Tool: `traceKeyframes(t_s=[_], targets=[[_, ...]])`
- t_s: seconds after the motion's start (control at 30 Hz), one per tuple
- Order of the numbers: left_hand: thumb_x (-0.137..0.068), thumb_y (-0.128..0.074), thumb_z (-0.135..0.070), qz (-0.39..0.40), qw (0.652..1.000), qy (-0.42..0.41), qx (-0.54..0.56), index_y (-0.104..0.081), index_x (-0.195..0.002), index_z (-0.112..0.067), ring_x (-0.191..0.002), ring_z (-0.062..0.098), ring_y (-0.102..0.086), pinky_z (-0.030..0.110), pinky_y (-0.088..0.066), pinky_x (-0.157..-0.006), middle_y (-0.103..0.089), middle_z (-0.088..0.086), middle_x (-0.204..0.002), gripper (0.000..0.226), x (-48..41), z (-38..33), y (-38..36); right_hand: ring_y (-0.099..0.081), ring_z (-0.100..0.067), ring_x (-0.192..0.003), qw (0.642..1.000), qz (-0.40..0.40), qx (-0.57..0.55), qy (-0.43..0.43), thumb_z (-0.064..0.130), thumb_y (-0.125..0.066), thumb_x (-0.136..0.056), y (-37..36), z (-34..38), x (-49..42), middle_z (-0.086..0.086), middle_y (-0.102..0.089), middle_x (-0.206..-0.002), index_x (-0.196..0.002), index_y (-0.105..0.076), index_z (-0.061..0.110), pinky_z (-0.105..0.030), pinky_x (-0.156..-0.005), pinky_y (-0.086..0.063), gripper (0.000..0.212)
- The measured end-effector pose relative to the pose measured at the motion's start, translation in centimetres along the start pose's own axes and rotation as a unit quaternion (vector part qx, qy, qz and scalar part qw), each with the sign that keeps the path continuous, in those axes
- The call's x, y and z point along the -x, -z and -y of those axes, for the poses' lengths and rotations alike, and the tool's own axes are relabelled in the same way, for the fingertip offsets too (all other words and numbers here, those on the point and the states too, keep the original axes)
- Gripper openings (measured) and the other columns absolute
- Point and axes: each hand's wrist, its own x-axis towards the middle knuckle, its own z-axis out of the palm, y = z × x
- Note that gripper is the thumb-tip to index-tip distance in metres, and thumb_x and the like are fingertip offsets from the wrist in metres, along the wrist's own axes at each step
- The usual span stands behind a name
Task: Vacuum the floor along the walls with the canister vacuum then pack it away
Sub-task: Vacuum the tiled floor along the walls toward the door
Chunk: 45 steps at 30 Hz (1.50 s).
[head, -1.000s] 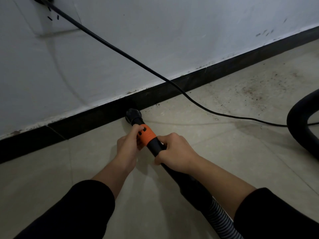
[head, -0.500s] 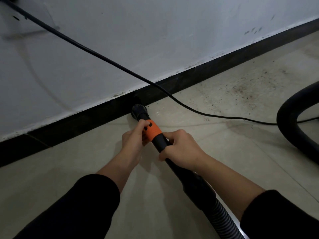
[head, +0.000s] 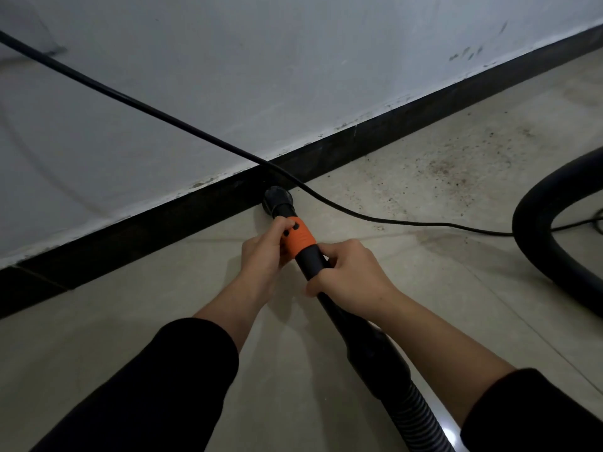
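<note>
I hold the black vacuum wand (head: 329, 298) with both hands, its round nozzle (head: 277, 200) pressed to the tiled floor against the black skirting board (head: 163, 223). My left hand (head: 262, 252) grips the wand at its orange collar (head: 300, 238). My right hand (head: 347, 275) is wrapped around the black tube just behind the collar. The ribbed hose (head: 417, 415) runs back from the wand to the lower right edge. The canister itself is out of view.
A black power cord (head: 182, 127) slants down across the white wall (head: 293, 60), passes just right of the nozzle and trails right over the floor. A thick black hose loop (head: 535, 243) lies at the right. Dark dirt specks (head: 456, 171) dot the tiles by the skirting.
The nozzle has slid to the right along the skirting board and now sits beside the cord. Both hands kept their grip and moved with it.
</note>
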Motion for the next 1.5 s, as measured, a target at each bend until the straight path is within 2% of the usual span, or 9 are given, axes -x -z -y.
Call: traceKeyframes(t_s=[0.07,0.27,0.47,0.6,0.8,0.93,1.1,1.2,1.5], targets=[[-0.077,-0.072,-0.023,0.001,1.000,0.002,-0.007,-0.067,-0.088,-0.006,-0.084,0.024,-0.062,0.041,-0.054,-0.085,-0.064,0.012,-0.089,0.021,-0.1,0.1,-0.3,-0.066,-0.025,-0.065,1.000,-0.003,-0.003,-0.003,0.014,-0.078,-0.063,0.2,-0.1,0.1,-0.008,-0.066,-0.069,-0.086,-0.071,0.022,-0.039,-0.065,-0.058,0.025],[-0.077,-0.073,-0.024,0.010,1.000,0.008,-0.011,-0.067,-0.085,-0.008,-0.080,0.022,-0.062,0.035,-0.054,-0.077,-0.064,0.010,-0.086,0.018,0.4,0.6,-1.1,-0.066,-0.025,-0.065,1.000,-0.011,0.002,-0.011,0.016,-0.079,-0.062,0.7,-0.7,0.5,-0.009,-0.067,-0.070,-0.083,-0.071,0.021,-0.042,-0.066,-0.059,0.023],[-0.076,-0.073,-0.026,0.025,0.999,0.017,-0.027,-0.067,-0.086,-0.008,-0.085,0.024,-0.064,0.040,-0.056,-0.086,-0.065,0.010,-0.090,0.022,1.7,1.1,-2.0,-0.066,-0.024,-0.063,1.000,-0.014,0.005,-0.028,0.013,-0.078,-0.063,1.8,-1.4,1.7,-0.008,-0.068,-0.068,-0.083,-0.073,0.020,-0.035,-0.062,-0.056,0.022],[-0.078,-0.073,-0.024,0.042,0.999,0.025,-0.023,-0.067,-0.085,-0.008,-0.082,0.022,-0.063,0.036,-0.056,-0.079,-0.063,0.010,-0.088,0.019,3.1,1.6,-2.9,-0.066,-0.025,-0.062,0.999,-0.016,0.016,-0.038,0.014,-0.079,-0.060,2.7,-2.1,2.8,-0.009,-0.068,-0.067,-0.084,-0.073,0.019,-0.035,-0.060,-0.055,0.025],[-0.078,-0.073,-0.025,0.058,0.997,0.042,-0.040,-0.065,-0.089,-0.007,-0.086,0.023,-0.063,0.038,-0.057,-0.087,-0.063,0.010,-0.090,0.023,4.5,2.4,-4.0,-0.067,-0.024,-0.063,0.999,-0.006,0.014,-0.051,0.011,-0.080,-0.063,4.0,-2.8,4.6,-0.009,-0.069,-0.068,-0.088,-0.073,0.020,-0.031,-0.059,-0.055,0.027],[-0.068,-0.077,-0.034,0.062,0.995,0.050,-0.059,-0.067,-0.096,-0.006,-0.096,0.027,-0.067,0.042,-0.056,-0.090,-0.066,0.013,-0.099,0.041,5.0,2.8,-4.8,-0.067,-0.023,-0.063,0.998,-0.011,0.013,-0.062,0.012,-0.079,-0.064,4.8,-3.2,5.5,-0.008,-0.069,-0.069,-0.091,-0.074,0.020,-0.027,-0.057,-0.052,0.029],[-0.075,-0.074,-0.031,0.091,0.991,0.060,-0.080,-0.066,-0.095,-0.007,-0.098,0.027,-0.065,0.042,-0.055,-0.093,-0.065,0.011,-0.099,0.032,5.7,3.4,-6.2,-0.067,-0.025,-0.067,0.997,-0.018,0.028,-0.073,0.012,-0.079,-0.066,6.1,-4.0,6.6,-0.011,-0.069,-0.073,-0.092,-0.072,0.017,-0.032,-0.061,-0.055,0.028],[-0.077,-0.074,-0.029,0.105,0.989,0.067,-0.084,-0.065,-0.089,-0.008,-0.089,0.024,-0.063,0.038,-0.054,-0.090,-0.064,0.009,-0.093,0.025,6.4,4.0,-6.9,-0.068,-0.025,-0.068,0.996,-0.021,0.038,-0.083,0.013,-0.080,-0.065,6.9,-4.7,7.4,-0.012,-0.069,-0.074,-0.090,-0.072,0.017,-0.036,-0.066,-0.056,0.026],[-0.077,-0.075,-0.028,0.134,0.984,0.078,-0.089,-0.066,-0.086,-0.007,-0.085,0.022,-0.063,0.033,-0.054,-0.083,-0.066,0.011,-0.093,0.024,8.9,5.5,-8.3,-0.067,-0.023,-0.070,0.993,-0.024,0.025,-0.109,0.013,-0.080,-0.065,8.6,-6.4,10.0,-0.009,-0.070,-0.075,-0.096,-0.074,0.020,-0.033,-0.066,-0.056,0.033]])
